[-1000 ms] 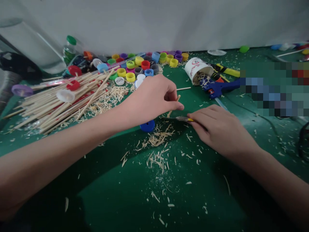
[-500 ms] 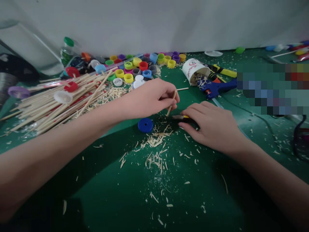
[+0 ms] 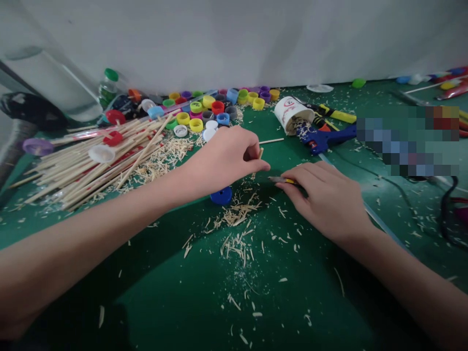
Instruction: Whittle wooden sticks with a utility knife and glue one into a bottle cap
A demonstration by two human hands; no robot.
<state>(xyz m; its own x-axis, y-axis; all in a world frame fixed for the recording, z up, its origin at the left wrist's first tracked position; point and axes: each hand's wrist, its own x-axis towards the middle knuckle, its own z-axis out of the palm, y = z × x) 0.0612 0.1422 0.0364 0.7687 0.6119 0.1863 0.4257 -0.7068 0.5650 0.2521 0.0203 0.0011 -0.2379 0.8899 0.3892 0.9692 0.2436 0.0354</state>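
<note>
My left hand (image 3: 230, 158) is closed on a short wooden stick (image 3: 261, 153), most of it hidden behind the fingers; the thumb points to the right. A blue bottle cap (image 3: 221, 196) with a small hole lies on the green table just under this hand, its upper edge covered by it. To the right, my right hand (image 3: 323, 195) grips a craft knife (image 3: 290, 181) low over the table. Its short blade points left toward the stick, and a bit of yellow handle shows. Pale wood shavings (image 3: 237, 213) are scattered below both hands.
Wooden sticks (image 3: 98, 161) lie heaped at left, some with caps on them. Colourful bottle caps (image 3: 218, 107) line the wall. A tipped paper cup (image 3: 292, 114) with shavings, a blue glue gun (image 3: 325, 139) and yellow-black pliers (image 3: 338, 114) lie behind my right hand.
The left thumb has straightened to the right and the stick is now more hidden. The left hand covers part of the blue cap. The view has shifted slightly.
</note>
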